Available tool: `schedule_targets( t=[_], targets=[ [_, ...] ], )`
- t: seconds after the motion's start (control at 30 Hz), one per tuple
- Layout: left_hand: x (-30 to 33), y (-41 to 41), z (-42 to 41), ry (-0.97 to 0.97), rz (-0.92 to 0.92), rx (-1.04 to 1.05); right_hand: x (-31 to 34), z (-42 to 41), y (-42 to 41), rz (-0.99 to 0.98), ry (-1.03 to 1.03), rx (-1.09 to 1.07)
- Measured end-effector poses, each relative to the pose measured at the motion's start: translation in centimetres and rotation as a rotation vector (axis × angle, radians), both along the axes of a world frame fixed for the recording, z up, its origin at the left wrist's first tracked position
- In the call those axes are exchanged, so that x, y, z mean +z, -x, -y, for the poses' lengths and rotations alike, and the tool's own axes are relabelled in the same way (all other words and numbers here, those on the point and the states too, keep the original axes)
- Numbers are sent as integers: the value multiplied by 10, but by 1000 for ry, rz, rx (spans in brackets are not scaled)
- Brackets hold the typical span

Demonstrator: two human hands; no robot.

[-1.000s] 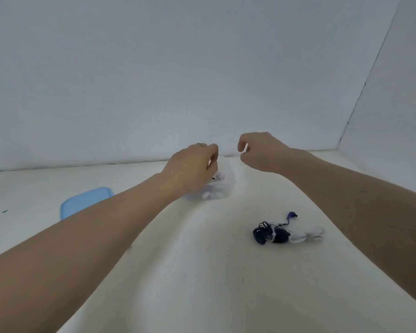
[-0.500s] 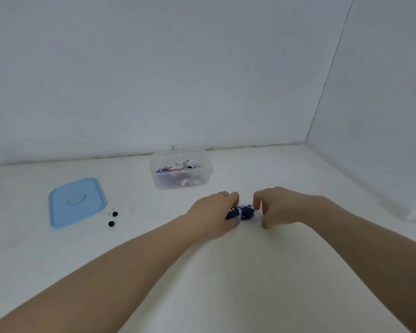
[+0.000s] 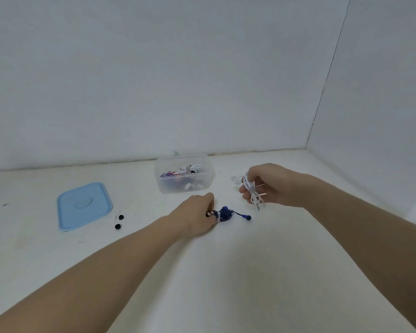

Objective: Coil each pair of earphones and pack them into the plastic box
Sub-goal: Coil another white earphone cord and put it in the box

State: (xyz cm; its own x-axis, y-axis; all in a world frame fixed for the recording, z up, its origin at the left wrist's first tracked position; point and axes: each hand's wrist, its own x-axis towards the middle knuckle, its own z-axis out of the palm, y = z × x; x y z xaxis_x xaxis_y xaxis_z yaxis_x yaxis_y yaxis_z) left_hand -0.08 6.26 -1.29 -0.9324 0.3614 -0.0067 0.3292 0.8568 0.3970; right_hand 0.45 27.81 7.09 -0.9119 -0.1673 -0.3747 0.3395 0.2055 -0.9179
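Observation:
A clear plastic box (image 3: pixel 164 186) stands on the white table near the back wall, with several coiled earphones inside. My left hand (image 3: pixel 194 216) pinches a coiled dark blue pair of earphones (image 3: pixel 223 214) lying on the table in front of the box; its plug end trails to the right. My right hand (image 3: pixel 268 185) grips a coiled white pair of earphones (image 3: pixel 250 188), lifted to the right of the box, with a tie band around the coil.
A light blue lid (image 3: pixel 83 206) lies flat at the left. Two small black ear tips (image 3: pixel 119 222) sit beside it. White walls close the back and the right side of the table (image 3: pixel 226 272).
Both hands came down from the box to the two bundles. They then parted: the right hand lifted the white pair up and to the right, the left hand kept the blue pair.

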Motion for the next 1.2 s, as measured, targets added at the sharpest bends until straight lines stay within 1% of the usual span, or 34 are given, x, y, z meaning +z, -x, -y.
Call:
schedule_targets(
  t=[0.1,0.13,0.2,0.27,0.33,0.43,0.57,0.63,0.7,0.77,0.9,0.97,1.07,1.2],
  targets=[
    [-2,-1,0,-248,139,84,5,22,3,20,139,-7],
    [-1,-3,-3,-310,188,99,5,27,2,17,160,-3],
    [-1,-2,4,-382,218,110,2,43,5,-6,137,46],
    [2,-1,18,-453,206,126,-4,59,9,-42,59,80],
    [4,1,37,-534,174,160,-12,76,11,-74,0,67],
    [9,0,70,-596,85,207,-26,102,11,-109,-15,79],
    [4,1,126,-565,-85,339,-48,135,13,-124,5,107],
    [-2,3,153,-552,-132,430,-59,149,16,-109,47,113],
    [-10,5,180,-470,-146,493,-70,165,21,-98,50,118],
    [-17,5,202,-331,-130,469,-79,179,24,-115,-5,120],
    [-25,2,231,-78,-155,289,-97,196,33,-214,-96,151],
    [-27,2,237,-31,-166,219,-104,201,36,-271,-95,150],
    [-25,4,236,-2,-155,174,-104,200,36,-328,-95,136],
    [-23,8,233,24,-200,156,-101,196,34,-309,-30,94]
  ],
)
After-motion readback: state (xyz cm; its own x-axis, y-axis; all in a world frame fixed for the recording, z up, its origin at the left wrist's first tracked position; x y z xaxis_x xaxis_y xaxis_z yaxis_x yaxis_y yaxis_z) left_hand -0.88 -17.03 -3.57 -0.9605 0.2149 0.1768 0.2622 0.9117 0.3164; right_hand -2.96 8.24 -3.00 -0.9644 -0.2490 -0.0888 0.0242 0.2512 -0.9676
